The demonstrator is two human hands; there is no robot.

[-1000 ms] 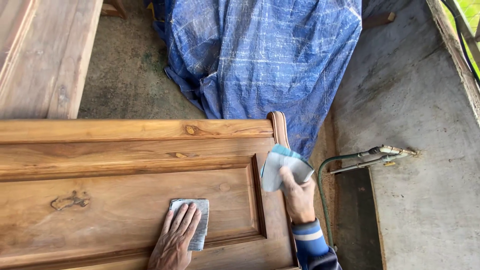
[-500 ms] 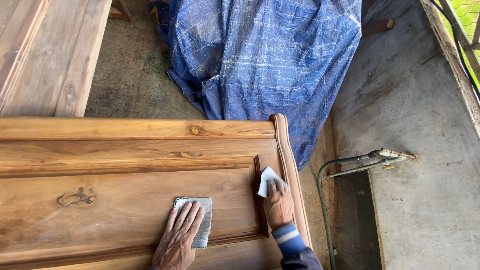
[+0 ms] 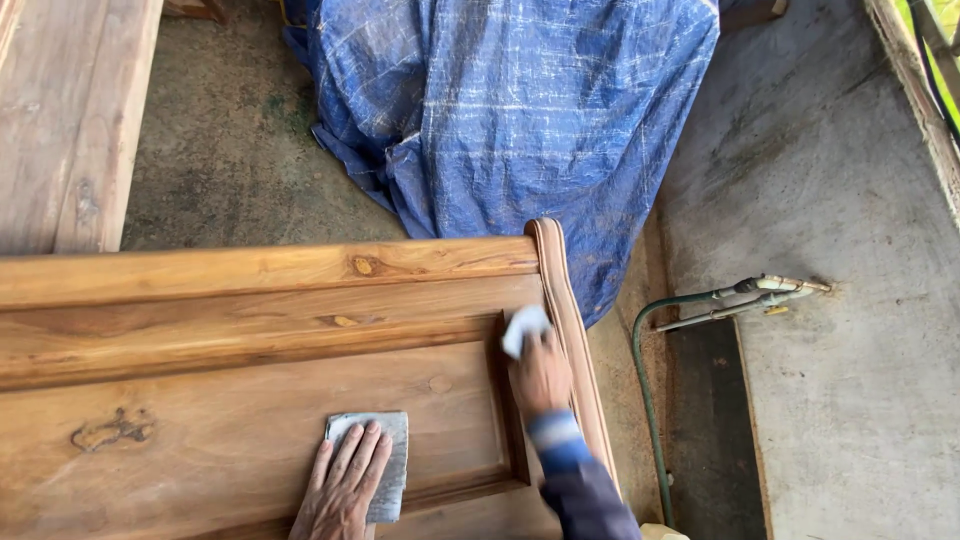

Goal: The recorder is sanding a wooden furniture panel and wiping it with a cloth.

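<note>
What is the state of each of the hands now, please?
Left hand: open, flat on a grey sheet on the wooden panel.
Right hand: closed, holding a white sheet.

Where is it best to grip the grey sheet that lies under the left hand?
Probably the far right corner of the grey sheet, coming from the right. It lies flat on the wooden panel, and the left hand covers its near left part, so only that edge is free to pinch.

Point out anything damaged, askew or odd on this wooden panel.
Nothing looks broken or askew. The wooden panel has dark knots, one irregular blotch low on the left; that looks like natural grain. The left hand presses a grey sheet; the right hand holds a pale one.
</note>
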